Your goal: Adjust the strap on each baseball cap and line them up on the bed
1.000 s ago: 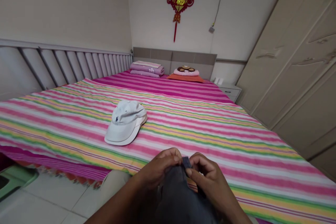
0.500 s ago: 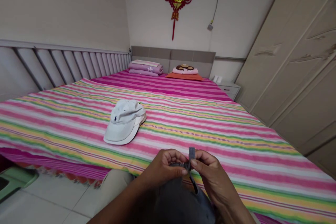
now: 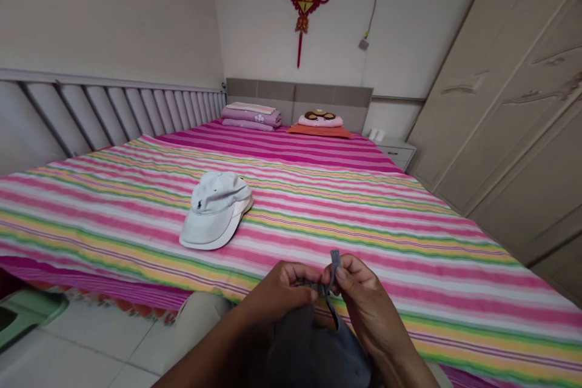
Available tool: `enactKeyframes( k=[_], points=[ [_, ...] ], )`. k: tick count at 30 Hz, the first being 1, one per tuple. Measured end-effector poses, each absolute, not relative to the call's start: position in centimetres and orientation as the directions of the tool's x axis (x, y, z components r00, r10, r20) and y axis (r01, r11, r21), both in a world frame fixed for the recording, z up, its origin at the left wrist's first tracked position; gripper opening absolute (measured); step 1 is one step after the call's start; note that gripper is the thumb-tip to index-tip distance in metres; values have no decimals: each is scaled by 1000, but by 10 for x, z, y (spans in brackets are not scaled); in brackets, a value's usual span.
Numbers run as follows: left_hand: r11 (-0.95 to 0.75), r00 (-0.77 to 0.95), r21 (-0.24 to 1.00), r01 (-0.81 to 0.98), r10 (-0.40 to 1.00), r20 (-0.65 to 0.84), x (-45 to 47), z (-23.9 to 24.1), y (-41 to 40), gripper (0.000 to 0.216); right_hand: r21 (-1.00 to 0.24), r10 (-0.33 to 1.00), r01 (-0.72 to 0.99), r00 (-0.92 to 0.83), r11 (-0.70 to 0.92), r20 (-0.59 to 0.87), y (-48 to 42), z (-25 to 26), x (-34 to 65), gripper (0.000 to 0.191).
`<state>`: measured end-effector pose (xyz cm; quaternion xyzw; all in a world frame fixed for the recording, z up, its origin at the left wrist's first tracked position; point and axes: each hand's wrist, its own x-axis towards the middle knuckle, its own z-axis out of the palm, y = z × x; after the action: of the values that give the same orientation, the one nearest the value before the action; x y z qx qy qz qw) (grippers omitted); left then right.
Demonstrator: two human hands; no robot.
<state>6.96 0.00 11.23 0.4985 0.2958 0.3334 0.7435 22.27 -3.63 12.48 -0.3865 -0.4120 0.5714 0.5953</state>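
Observation:
A dark grey cap (image 3: 313, 351) sits low in front of me, its back opening towards the bed. My left hand (image 3: 288, 291) is closed, pinching one end of the cap's back strap between thumb and fingers. The other part of the strap (image 3: 335, 259) is pinched in my right hand (image 3: 364, 294), its free end sticking up above the fingertips. The buckle area between the fingers is mostly hidden. On the bed beyond my left hand lies a white cap (image 3: 217, 209) with a small dark logo, its brim towards me, touched by neither hand.
The bed (image 3: 409, 242) has a striped cover. Folded purple bedding (image 3: 252, 116) and a pink and orange stack (image 3: 321, 124) lie by the headboard (image 3: 300, 97). A green stool (image 3: 31, 318) stands at lower left, a wardrobe (image 3: 495, 109) at right, a nightstand (image 3: 395, 151) beside the bed.
My right hand has shifted slightly right, and the strap's free end now leans that way and stands a little higher. My left hand has drawn slightly left. The white cap has stayed put.

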Motion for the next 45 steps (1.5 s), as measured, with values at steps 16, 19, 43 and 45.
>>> enactKeyframes(
  k=[16,19,43,45],
  points=[
    [392,670,861,-324,738,-84,67,104,-4,22,-882,996,-464,-69,-83,-58,-35,126,218,26],
    [419,665,840,-344,740,-97,68,103,-4,22,-880,994,-464,-76,-106,-80,-35,126,217,23],
    [474,629,786,-398,765,-142,71,93,-2,23,-974,983,-214,-179,-68,-29,-28,120,228,18],
    [472,620,785,-400,771,-148,72,92,-1,22,-982,982,-178,-186,-54,-20,-26,120,228,17]
  ],
)
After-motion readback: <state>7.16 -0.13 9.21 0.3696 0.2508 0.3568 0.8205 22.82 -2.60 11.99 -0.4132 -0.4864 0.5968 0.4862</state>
